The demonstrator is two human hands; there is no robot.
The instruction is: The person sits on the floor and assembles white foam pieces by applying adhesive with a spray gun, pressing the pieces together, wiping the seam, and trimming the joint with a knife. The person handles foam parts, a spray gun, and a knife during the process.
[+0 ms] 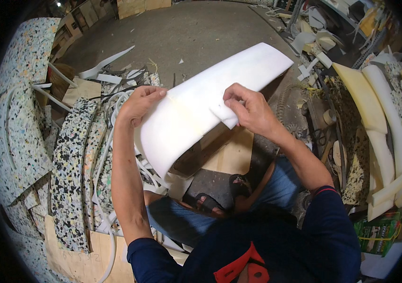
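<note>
A long white foam cover point(196, 92) lies slantwise in front of the person, over a hollow, dark-sided form, with a pale yellow band point(184, 113) running across it. The left hand point(142, 104) is partly curled at the foam's left edge, thumb and forefinger close together; whether they grip the edge cannot be told. The right hand point(253, 111) pinches a small white piece point(224, 115) between thumb and fingers at the near edge. Below the form is a light wooden board point(231, 153). Farther out, speckled foam slabs point(69, 179) stand at left and yellowish foam strips point(366, 101) at right. Handwritten marks show on a plywood sheet point(76, 266) at lower left; a green package point(380, 231) at lower right carries small print.
</note>
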